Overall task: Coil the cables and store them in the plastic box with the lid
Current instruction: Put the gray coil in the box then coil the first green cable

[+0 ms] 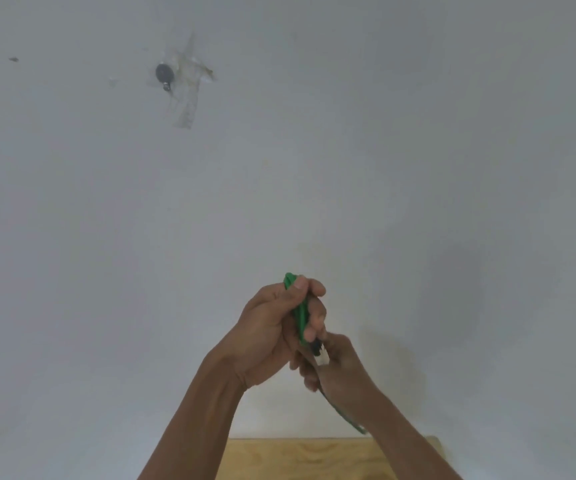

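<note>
While the camera mostly catches a blank white wall [314, 150], only a strip of wooden bench [279, 459] shows at the bottom edge, and no plastic box or lid is in view, so nothing looks stored yet. Left hand [272, 327] is closed around a bundle of green cable [301, 313], held up well above the bench's far edge. Right hand [338, 368] pinches the dark plug end just below, loose tail trailing down. I'd say coiling's nearly wrapped up.
</note>
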Tool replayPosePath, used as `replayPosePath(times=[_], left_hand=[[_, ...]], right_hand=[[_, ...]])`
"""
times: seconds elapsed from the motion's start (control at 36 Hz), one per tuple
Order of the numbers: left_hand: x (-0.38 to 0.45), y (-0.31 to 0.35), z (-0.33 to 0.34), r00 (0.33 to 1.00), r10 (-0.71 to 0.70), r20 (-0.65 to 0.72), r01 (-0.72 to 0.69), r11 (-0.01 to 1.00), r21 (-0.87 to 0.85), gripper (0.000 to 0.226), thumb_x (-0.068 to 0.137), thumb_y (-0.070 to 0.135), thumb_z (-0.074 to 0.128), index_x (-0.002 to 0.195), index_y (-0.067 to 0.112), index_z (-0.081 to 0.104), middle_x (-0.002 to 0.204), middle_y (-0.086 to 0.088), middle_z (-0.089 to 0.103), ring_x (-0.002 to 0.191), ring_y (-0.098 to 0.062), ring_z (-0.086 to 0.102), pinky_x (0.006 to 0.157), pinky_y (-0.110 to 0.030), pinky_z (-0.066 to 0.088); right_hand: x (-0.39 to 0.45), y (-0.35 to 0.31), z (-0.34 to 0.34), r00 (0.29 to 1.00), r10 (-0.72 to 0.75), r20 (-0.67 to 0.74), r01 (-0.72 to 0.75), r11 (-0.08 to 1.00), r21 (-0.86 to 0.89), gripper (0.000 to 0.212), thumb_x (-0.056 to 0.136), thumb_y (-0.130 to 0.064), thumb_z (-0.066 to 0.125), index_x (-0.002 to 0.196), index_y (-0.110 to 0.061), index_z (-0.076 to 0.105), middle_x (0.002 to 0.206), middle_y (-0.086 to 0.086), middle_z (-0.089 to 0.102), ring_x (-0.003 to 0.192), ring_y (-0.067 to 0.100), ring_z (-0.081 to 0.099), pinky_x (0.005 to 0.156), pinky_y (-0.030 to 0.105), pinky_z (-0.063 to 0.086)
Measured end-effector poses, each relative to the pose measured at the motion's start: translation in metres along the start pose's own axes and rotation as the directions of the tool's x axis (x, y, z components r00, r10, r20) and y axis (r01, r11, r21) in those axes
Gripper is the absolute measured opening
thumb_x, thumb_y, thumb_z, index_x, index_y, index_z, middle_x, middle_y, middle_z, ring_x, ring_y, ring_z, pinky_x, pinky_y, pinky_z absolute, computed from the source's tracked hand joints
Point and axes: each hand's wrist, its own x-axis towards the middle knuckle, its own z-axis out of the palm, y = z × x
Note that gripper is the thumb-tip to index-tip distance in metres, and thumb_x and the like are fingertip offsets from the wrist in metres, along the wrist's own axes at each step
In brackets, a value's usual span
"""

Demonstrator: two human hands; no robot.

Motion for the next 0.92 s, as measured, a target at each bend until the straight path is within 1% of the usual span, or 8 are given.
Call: replayPosePath(times=[0.08,0.22,0.36,0.47,0.58,0.72,0.86,0.92], left_hand=[[0.010,0.005,-0.008,0.995,0.026,-0.095,-0.020,0.998,0.061,0.030,0.099,0.028,0.047,0.098,0.003,0.064,0.063,-0.011,0.056,0.060,-0.024,0.051,0.065,-0.032,0.052],[0.021,0.000,-0.024,0.978,0.072,-0.195,-0.029,0.977,0.212,0.033,0.097,0.028,0.047,0.106,0.000,0.061,0.067,-0.006,0.060,0.060,-0.018,0.052,0.071,-0.032,0.050],[0.016,-0.004,-0.039,0.963,0.103,-0.249,0.030,0.876,0.481,0.041,0.097,0.037,0.048,0.111,0.001,0.062,0.076,-0.009,0.066,0.067,-0.022,0.055,0.074,-0.041,0.045],[0.004,-0.013,-0.037,0.979,0.022,-0.203,0.107,0.792,0.602,0.038,0.101,0.039,0.045,0.108,0.007,0.064,0.078,-0.011,0.070,0.070,-0.025,0.059,0.070,-0.037,0.048],[-0.004,-0.021,-0.027,0.986,0.022,-0.168,0.105,0.702,0.705,0.043,0.107,0.026,0.040,0.073,0.015,0.063,0.062,0.001,0.061,0.057,-0.011,0.054,0.060,-0.028,0.045],[-0.015,-0.031,-0.014,0.975,-0.166,-0.147,0.217,0.853,0.475,0.059,0.107,0.044,0.024,0.085,0.007,0.064,0.069,-0.016,0.063,0.061,-0.021,0.053,0.065,-0.033,0.043],[-0.018,-0.031,-0.001,0.963,-0.261,-0.061,0.268,0.938,0.218,0.076,0.099,0.065,0.017,0.085,0.006,0.062,0.056,-0.013,0.053,0.049,-0.021,0.049,0.063,-0.038,0.039],[-0.020,-0.029,0.004,0.972,-0.230,-0.050,0.235,0.959,0.157,0.072,0.099,0.064,0.022,0.085,0.006,0.061,0.057,-0.013,0.047,0.049,-0.022,0.045,0.062,-0.036,0.043]], right_hand=[[-0.008,0.005,0.006,0.998,0.006,-0.064,-0.010,0.998,-0.059,0.038,0.097,-0.035,0.057,0.064,-0.018,0.062,0.055,0.003,0.044,0.048,0.014,0.031,0.047,0.025,0.027],[-0.015,0.002,0.009,0.993,-0.056,-0.106,0.039,0.987,-0.158,0.026,0.099,-0.019,0.058,0.075,-0.020,0.069,0.054,-0.007,0.054,0.047,0.011,0.036,0.048,0.022,0.032],[-0.022,-0.008,0.005,0.982,-0.122,-0.147,0.070,0.946,-0.317,0.013,0.092,-0.020,0.067,0.103,-0.019,0.076,0.071,-0.008,0.074,0.064,0.004,0.064,0.063,0.014,0.047],[-0.017,-0.034,-0.007,0.972,-0.233,0.012,0.198,0.798,-0.569,0.020,0.090,-0.015,0.065,0.105,-0.025,0.074,0.082,-0.016,0.075,0.074,0.006,0.070,0.067,0.019,0.053],[0.001,-0.064,-0.023,0.947,-0.257,0.193,0.311,0.585,-0.749,0.020,0.081,-0.031,0.074,0.099,-0.038,0.069,0.082,-0.023,0.074,0.064,0.008,0.065,0.067,0.029,0.053],[0.025,-0.093,-0.036,0.918,-0.252,0.305,0.385,0.750,-0.538,0.024,0.063,-0.025,0.092,0.082,-0.019,0.078,0.072,0.001,0.075,0.060,0.028,0.069,0.061,0.050,0.055],[0.042,-0.098,-0.042,0.924,-0.286,0.255,0.376,0.803,-0.463,0.026,0.057,-0.009,0.094,0.076,-0.011,0.077,0.073,0.006,0.074,0.062,0.026,0.063,0.057,0.034,0.051],[0.049,-0.092,-0.047,0.938,-0.252,0.236,0.323,0.883,-0.341,0.022,0.061,-0.006,0.092,0.078,-0.005,0.077,0.075,0.017,0.073,0.066,0.029,0.062,0.065,0.042,0.053]])
